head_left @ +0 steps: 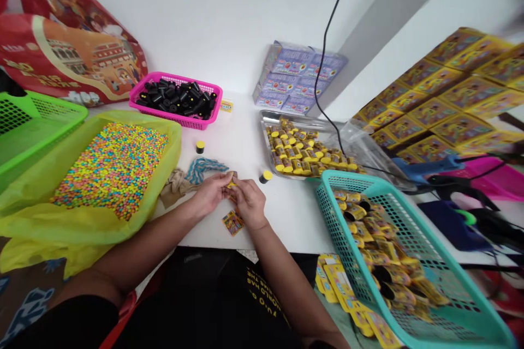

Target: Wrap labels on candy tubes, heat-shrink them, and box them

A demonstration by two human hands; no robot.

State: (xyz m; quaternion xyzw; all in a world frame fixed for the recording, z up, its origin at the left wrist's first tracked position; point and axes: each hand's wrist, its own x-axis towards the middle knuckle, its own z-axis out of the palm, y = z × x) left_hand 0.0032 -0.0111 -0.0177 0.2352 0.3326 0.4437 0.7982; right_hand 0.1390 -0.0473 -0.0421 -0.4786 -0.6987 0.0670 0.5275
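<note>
My left hand [213, 193] and my right hand [250, 202] meet over the front of the white table, fingers closed on a small yellow printed sleeve [231, 181]. Fingers cover most of it, so I cannot tell whether anything is inside. Just below them a flat printed label [233, 222] lies near the table edge. Beside my right hand stands a small black canister with a yellow lid [266, 176]. Another yellow-topped canister [200, 146] stands farther back. A blue striped cloth [204, 169] and a beige cloth [176, 188] lie left of my left hand.
Colourful candies [118, 163] fill a yellow-lined tray at left. A pink basket [176, 114] holds black canisters. Right are a metal tray [266, 139] of wrapped canisters, a teal basket [327, 218] of sleeved ones, and stacked yellow boxes [442, 98]. A black cable [325, 38] hangs down.
</note>
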